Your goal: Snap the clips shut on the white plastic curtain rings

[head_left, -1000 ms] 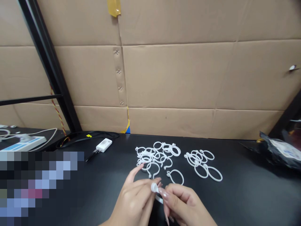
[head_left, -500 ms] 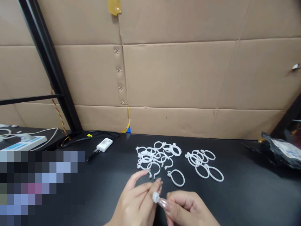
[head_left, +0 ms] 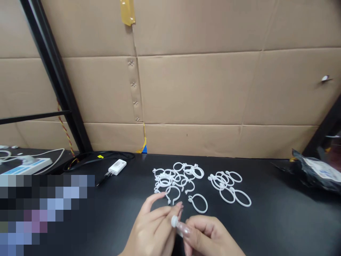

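Note:
My right hand (head_left: 210, 236) pinches a white plastic ring (head_left: 174, 221) between thumb and fingers; only its round knob end shows, and the rest is hidden. That knob lies against the fingers of my left hand (head_left: 151, 227). The left forefinger stretches forward, while its other fingers are folded together; what they grip is hidden. Just beyond the hands, a single white ring (head_left: 199, 203) lies on the black table. A tangled pile of white rings (head_left: 170, 179), several of them gapped, sits behind my left hand. To the right lies a smaller group of closed-looking rings (head_left: 226, 185).
A white charger (head_left: 117, 166) with a black cable lies left of the rings. Further left are a power strip (head_left: 32, 165) and a black metal post (head_left: 61, 78). A black plastic bag (head_left: 317, 174) lies at the far right. Cardboard (head_left: 197, 89) walls the back.
The view has shifted slightly, so the table things sit a little further left. My right hand and the knob have moved slightly left; both hands keep nearly the same pose.

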{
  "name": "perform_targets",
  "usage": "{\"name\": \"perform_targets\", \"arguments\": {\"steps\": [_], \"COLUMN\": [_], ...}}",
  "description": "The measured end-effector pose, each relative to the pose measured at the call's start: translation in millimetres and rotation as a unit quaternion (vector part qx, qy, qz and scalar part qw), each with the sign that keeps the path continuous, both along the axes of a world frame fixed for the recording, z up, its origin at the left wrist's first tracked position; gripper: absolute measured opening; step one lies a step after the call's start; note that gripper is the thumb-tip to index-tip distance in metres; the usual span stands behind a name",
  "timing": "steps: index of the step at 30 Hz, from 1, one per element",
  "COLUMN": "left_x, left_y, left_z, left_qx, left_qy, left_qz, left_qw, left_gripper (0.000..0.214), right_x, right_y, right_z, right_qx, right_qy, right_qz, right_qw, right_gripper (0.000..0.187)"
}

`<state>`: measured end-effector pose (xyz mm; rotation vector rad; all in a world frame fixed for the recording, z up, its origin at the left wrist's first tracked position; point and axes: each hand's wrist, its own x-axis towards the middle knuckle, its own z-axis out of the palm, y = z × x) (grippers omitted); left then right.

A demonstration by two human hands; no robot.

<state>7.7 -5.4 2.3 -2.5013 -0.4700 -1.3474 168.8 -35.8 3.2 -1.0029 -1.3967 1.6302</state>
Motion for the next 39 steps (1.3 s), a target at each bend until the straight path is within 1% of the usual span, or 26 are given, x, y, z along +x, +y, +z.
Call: {"name": "perform_targets", "arguments": {"steps": [2,4,7,11,14,16,17,18,19,20,21,22,23,25,28,30,32,34,36,37,39], "left_x": [-2.1,-3.7,-4.4,-3.5,-4.5,-6.2,-7.1,-7.9,-8.4,-8.7,-8.6,-8.2,-7.6,-6.3,-5.1,-5.0,-5.4,-6.0,-6.5,-6.7,-7.1], "left_y": [0.3,1.0,2.6,4.5,5.1,5.0,5.0,5.1,5.2,5.5,5.8,6.2,6.6,7.2,7.5,7.3,6.9,6.7,7.0,7.3,8.0], "left_z": [2.3,3.1,2.0,-0.7,-3.1,-4.0,-4.1,-4.1,-3.9,-3.7,-3.7,-3.8,-4.1,-4.9,-5.2,-4.5,-3.9,-4.3,-5.9,-6.8,-8.1], "left_qx": [-0.046,-0.098,-0.164,-0.237,-0.249,-0.248,-0.248,-0.249,-0.249,-0.248,-0.245,-0.243,-0.241,-0.237,-0.219,-0.205,-0.198,-0.201,-0.199,-0.196,-0.188], "left_qy": [-0.007,-0.015,-0.025,-0.011,-0.008,-0.011,-0.012,-0.010,-0.007,-0.006,-0.006,-0.005,-0.003,-0.001,0.006,0.011,0.016,0.018,0.020,0.019,0.024], "left_qz": [-0.004,-0.009,-0.015,-0.043,-0.061,-0.050,-0.039,-0.027,-0.018,-0.014,-0.012,-0.011,-0.009,-0.005,-0.008,-0.010,-0.011,-0.011,-0.013,-0.014,-0.017], "left_qw": [0.999,0.995,0.986,0.970,0.966,0.967,0.968,0.968,0.968,0.969,0.969,0.970,0.971,0.971,0.976,0.979,0.980,0.979,0.980,0.980,0.982], "left_gripper": [0.025,0.023,0.018,0.016,0.023,0.028,0.029,0.028,0.028,0.027,0.027,0.026,0.026,0.026,0.026,0.025,0.026,0.029,0.032,0.033,0.035], "right_x": [2.1,4.1,6.8,12.3,18.8,24.1,27.1,30.5,34.4,39.1,44.6,50.9,57.8,72.2,88.8,93.5,93.1,89.2,83.7,80.9,76.0], "right_y": [4.4,8.9,13.1,14.0,14.2,15.9,17.7,20.2,23.6,27.8,32.6,37.9,43.3,52.9,60.3,60.3,57.7,54.2,51.1,50.1,49.4], "right_z": [-6.8,-13.3,-15.7,-2.6,10.2,15.6,17.2,18.3,18.8,19.2,19.3,19.2,19.0,17.7,13.2,9.7,7.5,7.3,8.4,8.8,8.0], "right_qx": [-0.010,-0.024,-0.024,0.006,-0.010,-0.010,0.003,0.031,0.070,0.112,0.150,0.182,0.204,0.238,0.294,0.319,0.335,0.343,0.347,0.347,0.337], "right_qy": [0.051,0.092,0.123,0.127,0.162,0.173,0.161,0.118,0.048,-0.035,-0.120,-0.196,-0.251,-0.324,-0.429,-0.483,-0.520,-0.541,-0.546,-0.543,-0.523], "right_qz": [0.011,0.009,-0.005,-0.036,-0.052,-0.062,-0.069,-0.080,-0.097,-0.118,-0.136,-0.154,-0.170,-0.212,-0.278,-0.291,-0.285,-0.274,-0.262,-0.250,-0.212], "right_qw": [0.999,0.995,0.992,0.991,0.985,0.983,0.985,0.989,0.992,0.986,0.972,0.951,0.931,0.891,0.808,0.762,0.732,0.717,0.716,0.723,0.753], "right_gripper": [0.049,0.043,0.035,0.029,0.025,0.023,0.023,0.023,0.024,0.026,0.029,0.031,0.033,0.032,0.027,0.023,0.018,0.012,0.009,0.010,0.009]}}
